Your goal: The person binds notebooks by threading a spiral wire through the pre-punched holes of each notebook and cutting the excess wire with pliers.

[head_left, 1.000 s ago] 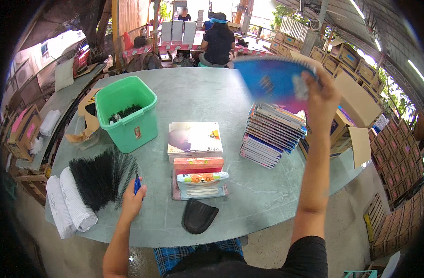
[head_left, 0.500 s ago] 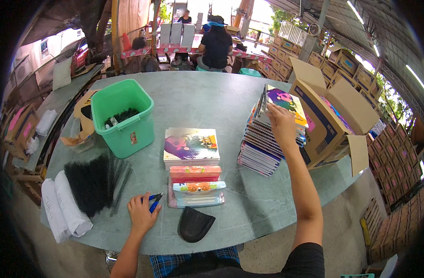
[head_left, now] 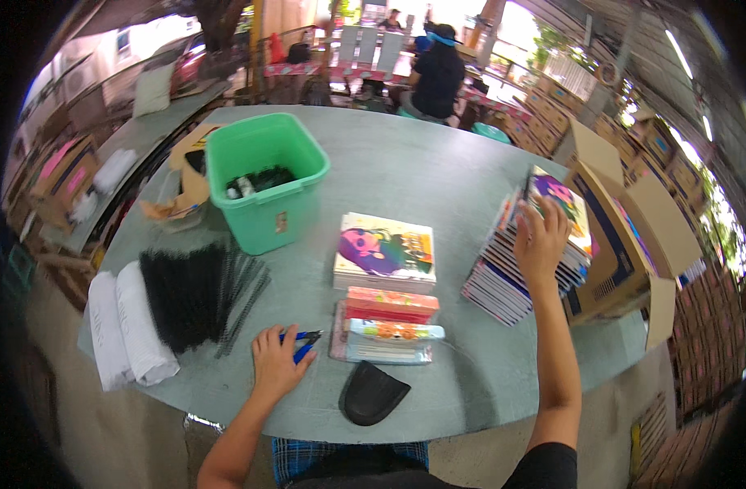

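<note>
Nearest, the left hand (head_left: 277,364) lies flat and open on the grey surface (head_left: 405,171), fingers over blue-handled pliers (head_left: 305,342) beside black binding coils (head_left: 195,293). Farther right, the right hand (head_left: 541,238) presses spread fingers on the top notebook (head_left: 562,210) of a slanted notebook stack (head_left: 519,269), gripping nothing.

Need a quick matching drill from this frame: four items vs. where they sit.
Items:
1. green bin
2. black pouch
3. cardboard box
4. blue pliers

Places:
A. at the table's right edge, flaps open
B. under the left hand
C. at the near edge, in front of the person
D. far left on the table, behind the black coils

Pairs: 1-D, 2-C, 3-A, 4-B
</note>
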Motion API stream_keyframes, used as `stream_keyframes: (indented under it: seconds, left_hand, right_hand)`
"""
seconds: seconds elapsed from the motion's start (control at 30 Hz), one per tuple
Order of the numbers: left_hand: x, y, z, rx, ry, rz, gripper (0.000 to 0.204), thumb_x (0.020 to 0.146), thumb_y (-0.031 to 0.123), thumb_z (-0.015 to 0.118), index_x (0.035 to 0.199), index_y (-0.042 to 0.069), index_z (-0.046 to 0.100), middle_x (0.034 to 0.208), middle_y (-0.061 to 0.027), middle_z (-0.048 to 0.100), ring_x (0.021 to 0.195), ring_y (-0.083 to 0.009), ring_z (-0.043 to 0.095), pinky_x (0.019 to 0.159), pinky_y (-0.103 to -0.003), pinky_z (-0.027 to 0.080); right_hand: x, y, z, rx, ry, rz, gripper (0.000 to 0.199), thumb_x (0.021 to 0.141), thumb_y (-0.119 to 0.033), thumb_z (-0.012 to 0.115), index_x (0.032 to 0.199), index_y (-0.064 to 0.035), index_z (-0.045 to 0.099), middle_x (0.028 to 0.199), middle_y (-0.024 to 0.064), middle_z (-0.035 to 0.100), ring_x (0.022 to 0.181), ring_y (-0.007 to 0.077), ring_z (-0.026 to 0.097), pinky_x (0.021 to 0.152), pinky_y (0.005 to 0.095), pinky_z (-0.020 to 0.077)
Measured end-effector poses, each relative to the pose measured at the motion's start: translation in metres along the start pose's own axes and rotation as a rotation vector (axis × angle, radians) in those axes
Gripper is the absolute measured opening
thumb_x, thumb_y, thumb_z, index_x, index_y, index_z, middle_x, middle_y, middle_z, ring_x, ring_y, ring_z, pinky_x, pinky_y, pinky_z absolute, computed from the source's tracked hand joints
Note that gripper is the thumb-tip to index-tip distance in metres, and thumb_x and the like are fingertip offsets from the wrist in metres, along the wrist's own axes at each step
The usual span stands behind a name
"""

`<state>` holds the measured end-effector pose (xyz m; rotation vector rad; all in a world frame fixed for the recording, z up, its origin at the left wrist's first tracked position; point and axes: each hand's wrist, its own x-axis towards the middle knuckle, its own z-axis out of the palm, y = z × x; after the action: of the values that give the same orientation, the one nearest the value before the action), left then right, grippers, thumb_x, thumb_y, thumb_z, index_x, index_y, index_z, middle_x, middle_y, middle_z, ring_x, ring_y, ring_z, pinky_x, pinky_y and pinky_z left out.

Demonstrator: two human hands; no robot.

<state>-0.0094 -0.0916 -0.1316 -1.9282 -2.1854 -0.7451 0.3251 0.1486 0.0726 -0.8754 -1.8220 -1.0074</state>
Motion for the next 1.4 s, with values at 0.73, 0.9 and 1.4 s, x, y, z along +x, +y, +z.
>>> stream_keyframes:
  seconds: [0.73,0.9,1.4]
  left_hand:
    - [0.002,-0.001,-0.004,-0.111,-0.015,-0.021,0.056,0.076,0.043,0.064,0.116,0.004,0.055,0.109,-0.0151,0.050,0.104,-0.0324,0.044,0.088,-0.047,0.031]
    - [0.028,0.002,-0.003,-0.151,0.191,-0.002,0.054,0.074,0.033,0.070,0.116,0.004,0.055,0.122,-0.0164,0.048,0.114,-0.0325,0.042,0.095,-0.050,0.029]
    - [0.138,0.073,-0.065,-1.461,-0.144,-0.229,0.045,0.066,0.006,0.079,0.106,-0.001,0.061,0.101,-0.0100,0.066,0.088,-0.0158,0.062,0.081,-0.032,0.050]
  right_hand:
    - [-0.017,-0.169,0.094,0.770,-1.188,-0.499,0.047,0.076,-0.011,0.064,0.120,-0.0073,0.051,0.106,0.0168,0.059,0.094,0.0324,0.060,0.080,0.0441,0.0474]
    - [0.030,-0.176,0.042,0.902,-1.276,-0.351,0.058,0.075,-0.007,0.063,0.128,-0.0056,0.039,0.095,0.0207,0.063,0.088,0.0359,0.062,0.074,0.0450,0.0477]
    - [-0.085,-0.060,-0.026,1.569,-0.688,0.845,0.027,0.082,-0.002,0.064,0.108,0.0024,0.056,0.098,0.0057,0.064,0.088,0.0113,0.058,0.078,0.0236,0.0457]
